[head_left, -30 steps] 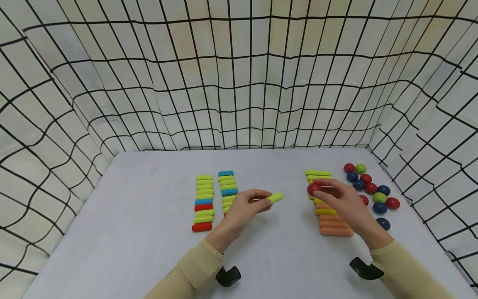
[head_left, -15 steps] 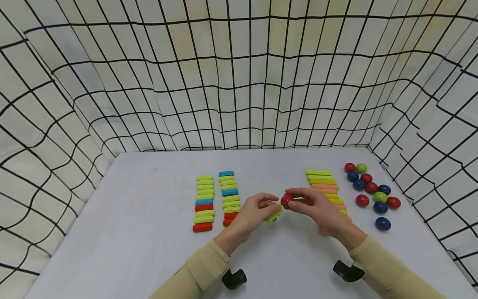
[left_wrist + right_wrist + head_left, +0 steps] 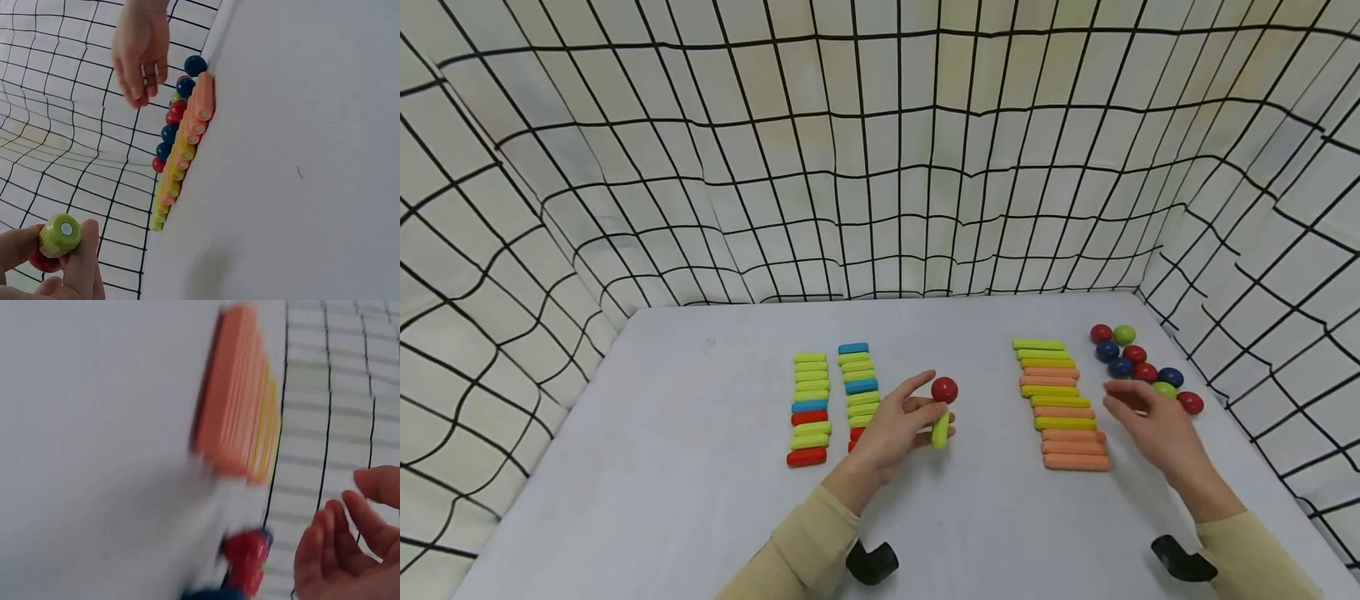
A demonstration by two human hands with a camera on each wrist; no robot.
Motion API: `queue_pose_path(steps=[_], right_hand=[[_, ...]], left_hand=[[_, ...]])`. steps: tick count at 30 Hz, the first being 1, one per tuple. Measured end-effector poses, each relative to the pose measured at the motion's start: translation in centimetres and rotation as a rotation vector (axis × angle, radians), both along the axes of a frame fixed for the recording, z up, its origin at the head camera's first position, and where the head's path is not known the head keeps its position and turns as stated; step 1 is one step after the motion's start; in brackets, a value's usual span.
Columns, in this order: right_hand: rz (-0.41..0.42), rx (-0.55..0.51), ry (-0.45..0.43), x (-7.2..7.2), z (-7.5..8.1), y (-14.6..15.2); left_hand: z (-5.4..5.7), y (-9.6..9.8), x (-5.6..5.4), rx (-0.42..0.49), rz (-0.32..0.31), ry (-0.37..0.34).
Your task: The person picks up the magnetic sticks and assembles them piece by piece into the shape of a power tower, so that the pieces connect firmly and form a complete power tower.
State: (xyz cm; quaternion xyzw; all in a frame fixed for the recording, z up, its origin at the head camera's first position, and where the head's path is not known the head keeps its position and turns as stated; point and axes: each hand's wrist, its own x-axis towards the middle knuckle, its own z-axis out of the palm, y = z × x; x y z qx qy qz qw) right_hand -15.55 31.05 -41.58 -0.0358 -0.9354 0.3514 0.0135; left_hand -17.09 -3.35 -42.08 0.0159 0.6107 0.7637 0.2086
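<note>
My left hand (image 3: 891, 429) pinches a short yellow-green stick (image 3: 940, 429) between thumb and fingers. A red ball (image 3: 944, 390) sits on the stick's upper end, touching it. In the left wrist view the stick's lower end (image 3: 66, 229) faces the camera and shows a small silvery disc; the red ball (image 3: 44, 262) is partly hidden behind it. My right hand (image 3: 1161, 425) hovers at the right near a group of red, blue and green balls (image 3: 1145, 372), fingers loosely bent and holding nothing. It covers some of those balls in the head view.
Two columns of short sticks, mostly yellow-green with some blue and red, lie left (image 3: 810, 390) and left of centre (image 3: 860, 386). A column of longer green, yellow and orange sticks (image 3: 1067, 412) lies between my hands. Black netting (image 3: 880, 175) encloses the table's (image 3: 662, 467) far edge and sides.
My right hand brought the red ball to the stick in my left hand, let go, and moved back right toward the balls. The left hand turned the stick from sideways to upright.
</note>
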Motion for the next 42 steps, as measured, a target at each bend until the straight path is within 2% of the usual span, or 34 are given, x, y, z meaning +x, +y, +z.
queue_pose_path(steps=[3, 6, 9, 15, 18, 22, 25, 26, 30, 32, 35, 39, 42], right_hand=[[-0.065, 0.216, 0.105, 0.5, -0.8, 2.7], [-0.097, 0.322, 0.102, 1.0, -1.6, 4.7], [-0.098, 0.325, 0.021, 1.2, -2.1, 5.8], [-0.028, 0.333, -0.085, 0.9, -2.5, 6.7], [-0.027, 0.355, -0.047, 1.0, -2.0, 6.3], [-0.03, 0.355, 0.126, 1.2, -0.6, 3.9], [0.034, 0.271, 0.181, 1.3, 0.8, 0.8], [0.067, 0.217, 0.166, 1.3, 1.4, -0.3], [0.182, -0.078, 0.015, 1.0, 2.7, -4.5], [0.217, -0.231, -0.06, 0.9, 2.9, -6.3], [0.252, -0.401, -0.126, 0.7, 2.7, -8.8], [0.268, -0.513, -0.163, 0.6, 2.3, -11.1], [0.257, -0.542, -0.166, 0.6, 2.1, -11.8]], left_hand=[[0.1, -0.3, -0.2, -0.012, 0.048, 0.016], [0.1, -0.5, -0.4, -0.039, 0.083, 0.03], [0.1, -0.6, -0.3, -0.02, 0.088, 0.024], [0.2, -0.7, -0.3, 0.046, 0.076, 0.013], [0.2, -0.7, -0.3, 0.076, 0.073, 0.003], [0.4, -0.8, -0.4, 0.099, 0.083, -0.003], [0.6, -0.9, -0.5, 0.115, 0.093, -0.004], [0.7, -0.9, -0.5, 0.121, 0.095, -0.006], [1.0, -0.7, -0.4, 0.15, 0.09, -0.014], [1.1, -0.5, -0.4, 0.158, 0.087, -0.02], [1.2, -0.2, -0.3, 0.161, 0.088, -0.029], [1.3, 0.0, -0.3, 0.149, 0.102, -0.031], [1.3, 0.0, -0.3, 0.135, 0.122, -0.031]])
